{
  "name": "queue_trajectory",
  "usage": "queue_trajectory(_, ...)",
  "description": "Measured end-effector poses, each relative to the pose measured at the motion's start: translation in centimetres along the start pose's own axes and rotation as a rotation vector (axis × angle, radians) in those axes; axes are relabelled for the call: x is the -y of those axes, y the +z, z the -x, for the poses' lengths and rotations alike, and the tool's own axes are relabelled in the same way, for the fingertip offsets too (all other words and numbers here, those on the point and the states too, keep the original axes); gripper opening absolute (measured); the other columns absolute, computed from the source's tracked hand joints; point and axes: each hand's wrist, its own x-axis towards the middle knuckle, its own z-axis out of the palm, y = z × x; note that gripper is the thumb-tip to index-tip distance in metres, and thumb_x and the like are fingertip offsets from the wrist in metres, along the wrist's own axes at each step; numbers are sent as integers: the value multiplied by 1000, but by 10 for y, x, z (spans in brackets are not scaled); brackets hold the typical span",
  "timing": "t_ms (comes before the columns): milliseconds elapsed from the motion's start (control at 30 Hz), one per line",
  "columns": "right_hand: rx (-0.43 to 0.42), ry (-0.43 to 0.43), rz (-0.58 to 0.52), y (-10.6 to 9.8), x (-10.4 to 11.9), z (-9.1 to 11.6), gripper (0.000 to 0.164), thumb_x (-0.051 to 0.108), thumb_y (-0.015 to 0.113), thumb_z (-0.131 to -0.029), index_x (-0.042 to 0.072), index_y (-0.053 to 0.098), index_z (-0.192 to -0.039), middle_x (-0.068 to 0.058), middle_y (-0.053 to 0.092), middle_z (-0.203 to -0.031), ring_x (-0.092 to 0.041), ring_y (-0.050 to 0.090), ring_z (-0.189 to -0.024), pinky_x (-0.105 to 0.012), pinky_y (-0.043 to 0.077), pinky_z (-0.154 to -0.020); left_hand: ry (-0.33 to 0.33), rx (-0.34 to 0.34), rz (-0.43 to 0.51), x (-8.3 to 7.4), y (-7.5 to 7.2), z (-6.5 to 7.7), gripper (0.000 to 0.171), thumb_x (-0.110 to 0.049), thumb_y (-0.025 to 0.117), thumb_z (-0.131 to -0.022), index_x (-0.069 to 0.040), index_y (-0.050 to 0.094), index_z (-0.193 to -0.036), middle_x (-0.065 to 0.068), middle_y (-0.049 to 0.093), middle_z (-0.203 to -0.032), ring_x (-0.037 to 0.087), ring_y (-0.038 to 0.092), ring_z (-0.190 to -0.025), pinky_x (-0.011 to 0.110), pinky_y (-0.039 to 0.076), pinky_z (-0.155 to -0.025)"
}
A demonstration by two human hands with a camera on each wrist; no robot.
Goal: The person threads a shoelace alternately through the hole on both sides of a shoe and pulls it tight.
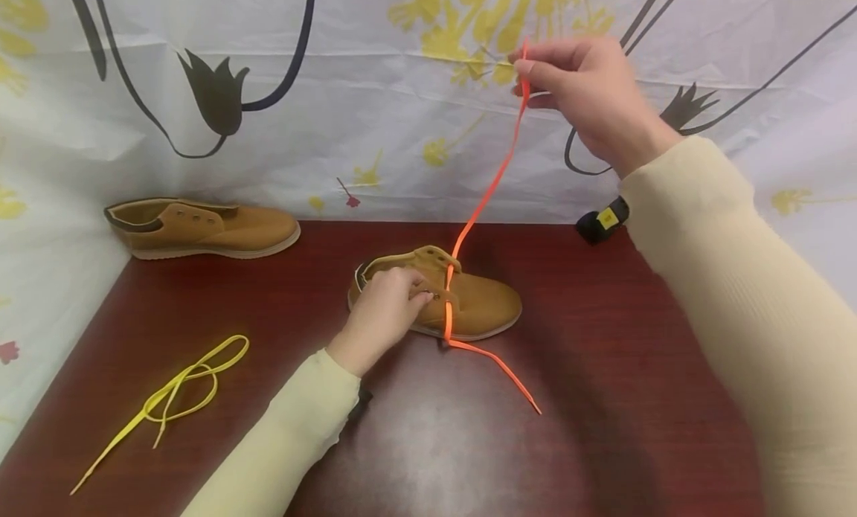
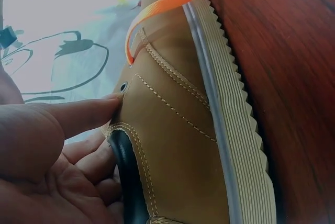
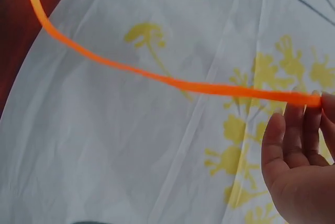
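Observation:
A tan shoe (image 1: 492, 301) stands on the table with its toe to the right. My left hand (image 1: 383, 309) pinches the edge of its near eyelet flap; in the left wrist view the thumb (image 2: 91, 115) presses beside a bare eyelet (image 2: 123, 86), the other fingers behind the flap. An orange shoelace (image 1: 492, 182) passes through the eyelets nearest the toe. Up high at the right, my right hand (image 1: 592, 89) pinches one end of it between thumb and fingers, the lace (image 3: 178, 84) rising in a slight curve. Its other end trails over the near side onto the table.
A matching tan shoe (image 1: 221, 230) without a lace stands at the back left. On the table's left lies a looped yellow shoelace (image 1: 177, 390). Behind the table (image 1: 602, 338) hangs a white patterned cloth (image 1: 335, 145). A black strap with a yellow label (image 1: 608, 218) is by my right sleeve.

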Motion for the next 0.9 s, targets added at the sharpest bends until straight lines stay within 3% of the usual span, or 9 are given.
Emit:
queue_trajectory(100, 29, -18, -98, 2, 2, 7, 37, 13, 69, -95, -2, 67, -128, -6, 64, -119, -17, 63, -93, -20, 58, -82, -4, 7, 5, 1, -1, -2, 13, -19, 73, -93, -8, 75, -100, 3, 74, -89, 17, 63, -75, 32, 51, -69)
queue_trajectory(167, 40, -36, -166, 3, 4, 12, 37, 12, 70, -94, -3, 67, -128, -7, 63, -116, -19, 62, -88, -21, 57, -81, -4, 13, 15, 1, -1, -2, 10, -19, 73, -94, -9, 72, -90, -1, 64, -74, 15, 52, -65, 28, 42, -61)
queue_trajectory(333, 55, -69, -213, 7, 12, 29, 33, 11, 70, -93, 0, 70, -124, -9, 61, -112, -22, 56, -85, -25, 54, -81, -11, 21, 36, 0, -1, -3, 34, -19, 72, -94, -13, 52, -68, -4, 32, -61, 11, 33, -58, 25, 27, -55)
queue_trajectory(433, 45, -79, -243, 10, 18, 43, 29, 10, 74, -91, 0, 73, -118, -10, 64, -106, -23, 57, -80, -26, 54, -80, -11, 25, 35, 0, -1, -2, 41, -19, 72, -94, -15, 44, -65, -4, 29, -60, 11, 31, -57, 26, 26, -55)
queue_trajectory(567, 22, -100, -286, 18, 24, 65, 25, 8, 81, -84, -3, 76, -106, -10, 68, -93, -23, 59, -72, -27, 57, -78, -7, 31, 27, -2, -1, -3, 38, -19, 72, -94, -14, 47, -66, -5, 31, -60, 11, 33, -57, 26, 27, -56)
queue_trajectory(667, 31, -149, -232, 26, 26, 83, 23, 9, 81, -85, -6, 75, -102, -10, 70, -87, -22, 61, -69, -27, 59, -76, -12, 38, 26, -3, -1, -3, 33, -20, 72, -95, -13, 53, -69, -5, 33, -60, 11, 35, -57, 26, 29, -56)
queue_trajectory(900, 3, -298, 82, 41, 17, 123, 15, 14, 78, -89, 1, 79, -96, -6, 74, -75, -19, 65, -61, -25, 54, -65, -15, 50, 32, -5, 1, -1, 20, -19, 72, -94, -13, 63, -78, -4, 42, -62, 12, 42, -59, 26, 33, -58)
